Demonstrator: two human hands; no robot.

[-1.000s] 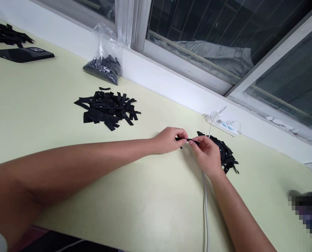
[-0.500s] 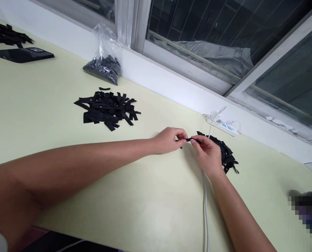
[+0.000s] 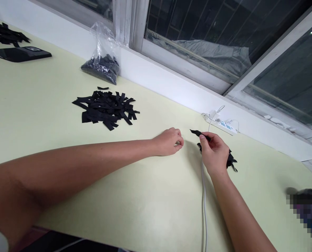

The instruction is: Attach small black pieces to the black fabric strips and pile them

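My right hand [image 3: 215,152] pinches a short black strip [image 3: 196,132] between thumb and forefinger, with the strip's free end pointing left above the pale green table [image 3: 150,196]. A small heap of black pieces [image 3: 231,161] lies just behind that hand, mostly hidden by it. My left hand [image 3: 170,141] rests on the table a little to the left, fingertips pinched together, with nothing visible in them. The two hands are apart.
A larger pile of black strips [image 3: 106,110] lies at mid left, with a clear plastic bag of black pieces [image 3: 103,64] behind it. A dark phone [image 3: 19,54] and another black pile [image 3: 3,33] sit far left. A white power strip [image 3: 221,123] and cable [image 3: 203,203] run near my right hand.
My left hand has let go of the strip that both hands held. My right hand has pulled it to the right and up. The small black dot on the table is no longer visible.
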